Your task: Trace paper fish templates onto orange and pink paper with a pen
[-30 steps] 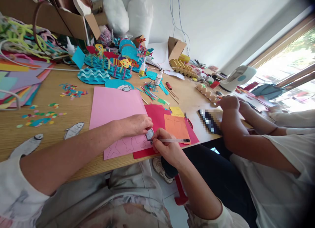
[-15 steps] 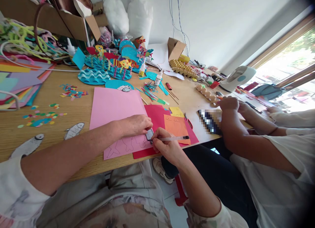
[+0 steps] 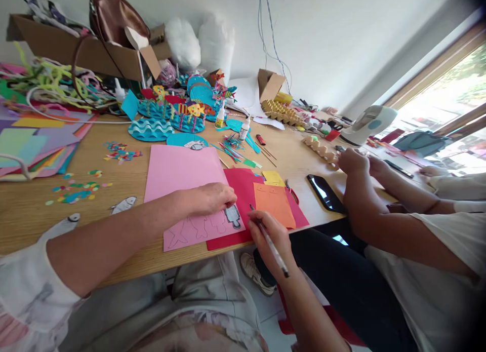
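Observation:
A pink sheet of paper [image 3: 182,172] lies in front of me, with fish outlines drawn along its lower part. My left hand [image 3: 214,197] rests over its right side, fingers curled and pressed down at the upper end of a small white paper cutout [image 3: 232,217] with dark markings. Between the fingers of my right hand [image 3: 271,235] is a clear-barrelled pen [image 3: 274,248], its tip pointing up and left, apart from the pink sheet. Under the pink sheet sits red paper [image 3: 241,182], with an orange sheet [image 3: 271,205] on top at the right.
Paper fish [image 3: 123,205] and coloured paper dots [image 3: 81,190] lie at left. Behind are blue paper crafts [image 3: 152,129], glue bottles [image 3: 245,129] and sticks. Scissors [image 3: 291,191] and a phone [image 3: 325,192] lie at right, near another person's arms [image 3: 364,200].
My right hand has drawn back to the right from the cutout, and the pen has swung round, its tip off the paper. My left hand stays at the cutout's upper end.

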The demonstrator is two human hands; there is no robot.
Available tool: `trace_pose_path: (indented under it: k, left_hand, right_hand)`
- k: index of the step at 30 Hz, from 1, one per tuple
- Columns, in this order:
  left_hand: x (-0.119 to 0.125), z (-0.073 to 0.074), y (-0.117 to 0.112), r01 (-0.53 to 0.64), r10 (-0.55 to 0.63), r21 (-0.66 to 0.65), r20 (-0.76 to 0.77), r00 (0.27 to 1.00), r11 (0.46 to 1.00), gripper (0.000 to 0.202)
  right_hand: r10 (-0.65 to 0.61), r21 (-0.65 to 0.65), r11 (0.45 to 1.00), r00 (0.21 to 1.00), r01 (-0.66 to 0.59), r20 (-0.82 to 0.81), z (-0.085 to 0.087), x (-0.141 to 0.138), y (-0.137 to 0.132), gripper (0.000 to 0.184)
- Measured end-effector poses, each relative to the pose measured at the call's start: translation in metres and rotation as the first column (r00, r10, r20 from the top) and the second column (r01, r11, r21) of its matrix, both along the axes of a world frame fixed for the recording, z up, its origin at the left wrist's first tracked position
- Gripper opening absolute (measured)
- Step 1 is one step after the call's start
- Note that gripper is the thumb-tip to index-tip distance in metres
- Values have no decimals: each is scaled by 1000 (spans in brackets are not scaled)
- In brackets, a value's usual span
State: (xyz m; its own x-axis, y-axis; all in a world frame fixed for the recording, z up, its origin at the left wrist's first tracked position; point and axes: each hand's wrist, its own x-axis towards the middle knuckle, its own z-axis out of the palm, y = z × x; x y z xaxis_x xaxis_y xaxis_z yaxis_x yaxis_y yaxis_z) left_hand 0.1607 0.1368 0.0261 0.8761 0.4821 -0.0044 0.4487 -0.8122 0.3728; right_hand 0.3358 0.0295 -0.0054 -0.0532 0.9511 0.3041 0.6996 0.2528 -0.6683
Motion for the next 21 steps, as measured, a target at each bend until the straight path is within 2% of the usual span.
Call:
trace_pose_path:
  k: [6, 11, 18, 21]
  left_hand:
    - [-2, 11, 10, -49, 46, -54, -52, 998, 997, 20]
    - [7, 14, 8, 54, -51, 13, -160, 986, 998, 15]
    - [20, 22, 10, 111, -83, 62, -337, 938, 992, 16]
    - [21, 26, 9, 116, -92, 59, -312, 946, 991, 20]
  right_hand:
    - [37, -18, 999, 997, -36, 67, -6, 0, -4, 23]
    - [54, -22, 998, 994, -52, 90, -4, -1, -3, 26]
    - [35, 77, 996, 987, -47, 156, -9, -5, 0, 23]
    - [21, 90, 995, 986, -37, 165, -11, -5, -1, 23]
